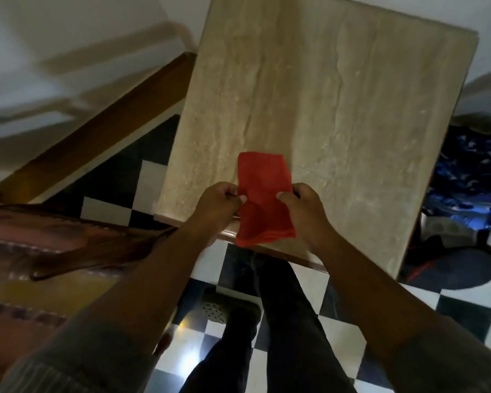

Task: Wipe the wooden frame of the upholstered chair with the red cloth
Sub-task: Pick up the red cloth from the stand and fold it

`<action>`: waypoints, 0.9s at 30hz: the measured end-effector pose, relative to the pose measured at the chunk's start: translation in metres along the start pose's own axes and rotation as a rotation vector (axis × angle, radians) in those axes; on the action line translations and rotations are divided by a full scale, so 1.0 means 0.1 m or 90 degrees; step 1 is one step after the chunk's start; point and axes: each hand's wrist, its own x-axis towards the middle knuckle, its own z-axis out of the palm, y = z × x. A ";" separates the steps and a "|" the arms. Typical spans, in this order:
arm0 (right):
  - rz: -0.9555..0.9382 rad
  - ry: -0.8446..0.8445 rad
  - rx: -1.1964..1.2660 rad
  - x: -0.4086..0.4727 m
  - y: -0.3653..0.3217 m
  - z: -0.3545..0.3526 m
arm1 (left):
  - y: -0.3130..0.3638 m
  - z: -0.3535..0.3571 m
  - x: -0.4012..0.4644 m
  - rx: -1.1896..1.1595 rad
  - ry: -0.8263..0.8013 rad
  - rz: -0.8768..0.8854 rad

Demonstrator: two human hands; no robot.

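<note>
A folded red cloth (262,194) is held over the near edge of a beige stone-topped table (338,109). My left hand (219,205) pinches the cloth's left side, and my right hand (301,207) pinches its right side. Its lower end hangs past the table edge. At the left, blurred, is the upholstered chair (26,279) with its dark wooden frame (97,248); both hands are apart from it, to its right.
A wooden rail (102,129) slants along the white wall at the left. Black-and-white checkered floor tiles (451,304) lie below, with my legs and a shoe (227,307). Blue patterned fabric (471,180) and dark items crowd the floor right of the table.
</note>
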 end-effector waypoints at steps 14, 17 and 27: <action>-0.079 -0.295 -0.054 -1.54 -0.50 2.12 | -1.03 -1.97 -1.72 -0.380 0.210 0.066; -0.159 -0.343 -0.123 -1.74 -0.54 2.55 | -1.30 -2.36 -1.92 -0.399 0.278 0.088; -0.428 -0.387 -0.322 -1.63 -0.72 3.86 | -1.87 -3.23 -1.64 -0.520 0.425 0.164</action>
